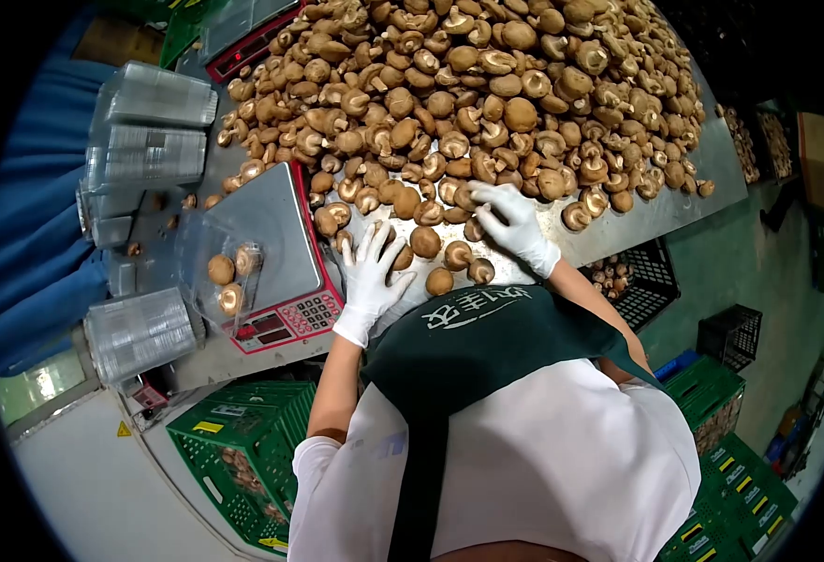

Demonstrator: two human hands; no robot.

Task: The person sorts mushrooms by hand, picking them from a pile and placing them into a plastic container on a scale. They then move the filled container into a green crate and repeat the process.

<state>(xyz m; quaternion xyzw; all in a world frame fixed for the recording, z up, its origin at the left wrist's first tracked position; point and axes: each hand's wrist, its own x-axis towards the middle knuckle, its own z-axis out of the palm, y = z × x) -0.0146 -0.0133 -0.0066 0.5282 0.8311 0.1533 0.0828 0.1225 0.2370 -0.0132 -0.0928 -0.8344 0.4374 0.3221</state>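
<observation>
Left hand (370,284): white-gloved, open, fingers spread beside loose mushrooms (425,242).
Right hand (515,225): gloved, fingers curved by the mushroom pile (496,84); cannot tell whether it grips one.
Scale (286,206): left of both hands, bearing a clear tray (204,242) with three mushrooms (221,270).
Metal table (609,225): mushroom pile heaped beyond both hands.

Glossy clear plastic trays (154,155), a smooth metal table (679,208), matt mushrooms (520,114), a cloth apron (478,351).
</observation>
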